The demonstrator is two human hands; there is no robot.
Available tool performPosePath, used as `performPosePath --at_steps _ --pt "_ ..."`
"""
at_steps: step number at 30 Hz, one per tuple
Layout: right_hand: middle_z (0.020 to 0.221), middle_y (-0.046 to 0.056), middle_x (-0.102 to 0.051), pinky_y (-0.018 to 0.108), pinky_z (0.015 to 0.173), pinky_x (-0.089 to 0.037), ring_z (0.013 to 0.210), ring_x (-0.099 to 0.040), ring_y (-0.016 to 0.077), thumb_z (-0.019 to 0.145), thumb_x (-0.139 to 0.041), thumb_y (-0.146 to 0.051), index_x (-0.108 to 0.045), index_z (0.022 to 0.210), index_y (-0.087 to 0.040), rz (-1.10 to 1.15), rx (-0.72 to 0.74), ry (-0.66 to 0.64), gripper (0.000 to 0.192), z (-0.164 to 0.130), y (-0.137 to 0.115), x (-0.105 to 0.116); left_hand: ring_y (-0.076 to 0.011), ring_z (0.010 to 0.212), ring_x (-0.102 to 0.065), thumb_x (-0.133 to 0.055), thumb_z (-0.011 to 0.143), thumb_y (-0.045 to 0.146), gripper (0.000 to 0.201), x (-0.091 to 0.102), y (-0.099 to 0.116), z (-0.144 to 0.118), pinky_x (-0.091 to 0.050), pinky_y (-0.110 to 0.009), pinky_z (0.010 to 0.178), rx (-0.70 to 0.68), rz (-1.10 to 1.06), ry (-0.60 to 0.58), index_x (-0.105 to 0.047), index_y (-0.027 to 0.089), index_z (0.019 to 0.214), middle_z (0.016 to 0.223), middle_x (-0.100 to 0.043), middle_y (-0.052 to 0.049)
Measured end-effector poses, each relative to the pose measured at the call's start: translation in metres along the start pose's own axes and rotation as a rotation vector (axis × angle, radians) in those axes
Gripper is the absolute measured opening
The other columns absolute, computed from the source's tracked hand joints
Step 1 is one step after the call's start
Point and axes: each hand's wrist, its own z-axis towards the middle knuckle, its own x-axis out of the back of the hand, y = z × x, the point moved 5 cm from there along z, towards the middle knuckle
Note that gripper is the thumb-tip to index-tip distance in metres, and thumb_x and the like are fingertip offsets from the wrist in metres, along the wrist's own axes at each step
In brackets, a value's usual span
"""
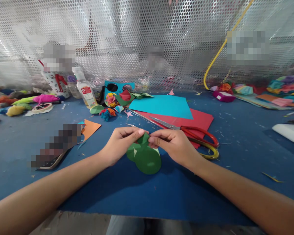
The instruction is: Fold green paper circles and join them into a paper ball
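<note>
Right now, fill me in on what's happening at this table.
A person is working with green paper circles over a blue table. The left hand and right hand both pinch the folded top of the green paper between fingertips. Red-handled scissors lie just beyond the right hand, resting on red paper beside a turquoise sheet. A glue bottle stands further back on the left.

Scissors [191,132] right of paper circles [144,156].
</note>
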Motion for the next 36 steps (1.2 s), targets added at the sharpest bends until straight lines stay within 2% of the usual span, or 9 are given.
performPosePath --at_steps 4,7,10,18,27,31,36 --pt "0.067 -0.001 -0.069 0.021 0.051 -0.045 0.059 -0.062 0.0141 0.076 -0.06 -0.033 -0.069 0.078 -0.019 -0.247 0.101 0.067 0.017 -0.002 -0.007 0.006 -0.0163 0.077 -0.06 -0.066 0.069 0.036 0.026 -0.001 0.008 -0.003 -0.048 -0.024 0.067 -0.046 0.112 0.015 -0.068 0.014 0.084 0.084 -0.067 -0.005" --pt "0.076 0.0 -0.071 0.022 0.058 -0.047 0.066 -0.064 0.0152 0.078 -0.06 -0.028 -0.069 0.079 -0.021 -0.354 0.214 0.101 0.012 -0.004 -0.015 0.008 -0.0159 0.074 -0.061 -0.068 0.067 0.034 0.023 -0.002 0.011 -0.005 -0.049 -0.024 0.064 -0.083 0.211 0.042 -0.068 0.015 0.08 0.087 -0.068 -0.005" --pt "0.081 0.0 -0.071 0.023 0.063 -0.048 0.073 -0.066 0.0165 0.078 -0.059 -0.027 -0.069 0.081 -0.022 -0.382 0.256 0.113 0.012 -0.006 -0.019 0.008 -0.0155 0.073 -0.062 -0.065 0.071 0.032 0.02 -0.002 0.013 -0.005 -0.05 -0.024 0.064 -0.127 0.272 0.049 -0.069 0.015 0.08 0.084 -0.069 -0.005" --pt "0.081 0.0 -0.072 0.025 0.057 -0.05 0.073 -0.066 0.0195 0.078 -0.056 -0.04 -0.069 0.091 -0.021 -0.212 0.067 0.029 0.027 -0.004 -0.004 0.005 -0.0166 0.076 -0.063 -0.062 0.074 0.028 0.014 0.001 0.013 -0.004 -0.051 -0.025 0.067 -0.218 0.309 0.064 -0.069 0.016 0.08 0.083 -0.07 -0.005" --pt "0.077 0.0 -0.071 0.024 0.056 -0.049 0.072 -0.066 0.0195 0.079 -0.055 -0.038 -0.07 0.084 -0.019 -0.266 0.072 0.029 0.025 -0.003 -0.006 0.007 -0.0152 0.078 -0.063 -0.062 0.074 0.026 0.014 -0.001 0.011 -0.004 -0.05 -0.022 0.068 -0.213 0.299 0.04 -0.069 0.017 0.083 0.084 -0.069 -0.004" --pt "0.076 -0.001 -0.072 0.023 0.057 -0.048 0.068 -0.066 0.0175 0.08 -0.055 -0.029 -0.07 0.081 -0.021 -0.406 0.183 0.029 0.018 -0.004 -0.011 0.009 -0.0164 0.077 -0.063 -0.063 0.073 0.029 0.018 -0.003 0.013 -0.005 -0.05 -0.023 0.065 -0.216 0.383 0.014 -0.069 0.017 0.085 0.086 -0.069 -0.006" --pt "0.078 0.0 -0.072 0.026 0.065 -0.048 0.071 -0.066 0.0174 0.079 -0.055 -0.021 -0.07 0.08 -0.022 -0.606 0.394 0.064 0.015 -0.01 -0.023 0.008 -0.015 0.073 -0.062 -0.059 0.076 0.025 0.014 -0.007 0.021 -0.008 -0.047 -0.022 0.066 -0.345 0.514 -0.004 -0.07 0.017 0.082 0.079 -0.069 -0.005"
